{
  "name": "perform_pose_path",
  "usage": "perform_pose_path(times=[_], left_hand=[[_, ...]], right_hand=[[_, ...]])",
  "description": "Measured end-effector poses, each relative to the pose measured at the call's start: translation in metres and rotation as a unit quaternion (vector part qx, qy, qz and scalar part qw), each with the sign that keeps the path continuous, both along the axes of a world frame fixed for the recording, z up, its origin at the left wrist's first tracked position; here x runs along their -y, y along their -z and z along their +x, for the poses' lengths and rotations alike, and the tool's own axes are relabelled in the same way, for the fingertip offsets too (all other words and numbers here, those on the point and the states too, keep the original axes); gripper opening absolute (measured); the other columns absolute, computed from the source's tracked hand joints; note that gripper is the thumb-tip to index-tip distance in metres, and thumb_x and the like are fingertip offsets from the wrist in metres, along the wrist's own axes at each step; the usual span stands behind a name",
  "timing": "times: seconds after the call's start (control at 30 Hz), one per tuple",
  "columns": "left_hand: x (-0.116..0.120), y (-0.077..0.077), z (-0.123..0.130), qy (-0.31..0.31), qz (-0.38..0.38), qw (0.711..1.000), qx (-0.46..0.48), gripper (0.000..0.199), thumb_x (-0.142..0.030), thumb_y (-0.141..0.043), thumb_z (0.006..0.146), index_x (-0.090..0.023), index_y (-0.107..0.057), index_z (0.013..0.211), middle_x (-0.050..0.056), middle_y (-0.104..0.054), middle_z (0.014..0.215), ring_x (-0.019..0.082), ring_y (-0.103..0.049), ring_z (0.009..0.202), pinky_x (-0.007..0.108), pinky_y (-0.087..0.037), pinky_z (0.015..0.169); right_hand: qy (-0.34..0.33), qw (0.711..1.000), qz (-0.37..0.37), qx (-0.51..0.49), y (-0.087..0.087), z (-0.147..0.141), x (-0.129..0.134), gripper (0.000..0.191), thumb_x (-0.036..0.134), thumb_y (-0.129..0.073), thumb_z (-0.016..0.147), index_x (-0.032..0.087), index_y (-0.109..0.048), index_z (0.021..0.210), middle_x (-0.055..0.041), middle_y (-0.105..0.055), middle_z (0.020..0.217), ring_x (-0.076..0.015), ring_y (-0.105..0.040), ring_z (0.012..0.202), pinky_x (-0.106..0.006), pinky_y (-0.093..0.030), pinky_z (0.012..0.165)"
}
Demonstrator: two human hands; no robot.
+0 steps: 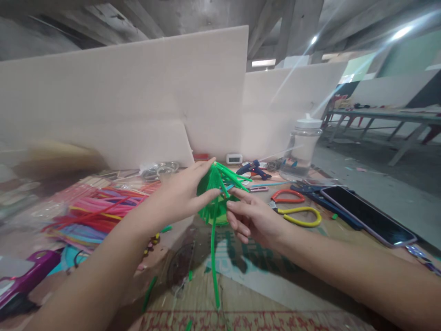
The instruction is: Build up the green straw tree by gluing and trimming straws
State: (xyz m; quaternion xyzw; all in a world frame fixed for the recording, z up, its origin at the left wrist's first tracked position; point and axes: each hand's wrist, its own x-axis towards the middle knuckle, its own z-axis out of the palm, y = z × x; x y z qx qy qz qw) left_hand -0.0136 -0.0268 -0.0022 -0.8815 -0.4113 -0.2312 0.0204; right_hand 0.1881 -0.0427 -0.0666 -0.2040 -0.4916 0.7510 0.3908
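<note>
A cone-shaped bundle of green pipe cleaners (212, 181) stands at the centre, over a round green base. Several stems spread to the right from its top, and one long stem (213, 257) hangs down toward the table's front. My left hand (195, 186) is wrapped round the bundle's left side, fingers at the top and thumb across its front. At its right side my right hand (246, 214) has thumb and index finger close together by the lower stem ends; whatever lies between these fingertips is too small to make out.
Coloured pipe cleaners (99, 207) and a purple tool (37, 271) lie left. Pliers with red and yellow handles (299, 216), a phone (368, 214), a blue glue gun (255, 170) and a water bottle (301, 147) are right. White boards (155, 92) stand behind.
</note>
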Motion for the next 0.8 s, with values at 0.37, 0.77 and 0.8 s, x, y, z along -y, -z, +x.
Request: perform_pose_path(times=[0.37,0.77,0.8], left_hand=[[0.005,-0.002,0.016,-0.057,0.037,0.996,0.056,0.038,-0.040,-0.044,0.097,-0.018,-0.067,0.117,0.009,-0.071,0.118,0.029,-0.065,0.108,0.043,-0.050,0.093],[-0.001,-0.001,0.007,-0.023,0.045,0.998,0.029,0.041,-0.041,-0.040,0.101,-0.016,-0.062,0.125,0.010,-0.068,0.127,0.027,-0.064,0.115,0.043,-0.048,0.098],[-0.002,-0.001,0.007,-0.022,0.038,0.999,0.027,0.042,-0.042,-0.040,0.101,-0.017,-0.062,0.126,0.010,-0.067,0.128,0.027,-0.063,0.116,0.043,-0.048,0.100]], right_hand=[[0.004,1.000,-0.005,-0.003,0.001,-0.003,0.008,0.037,0.037,-0.071,0.083,0.023,-0.051,0.111,0.0066,-0.064,0.054,-0.0070,-0.039,0.033,-0.017,-0.041,0.034],[-0.017,0.999,-0.013,-0.034,0.003,-0.002,0.006,0.024,0.028,-0.064,0.088,0.022,-0.053,0.109,0.0044,-0.065,0.055,-0.0069,-0.039,0.034,-0.016,-0.043,0.034],[-0.017,0.999,-0.011,-0.035,0.003,-0.002,0.005,0.022,0.027,-0.063,0.089,0.022,-0.053,0.108,0.0043,-0.065,0.056,-0.0068,-0.039,0.034,-0.015,-0.043,0.034]])
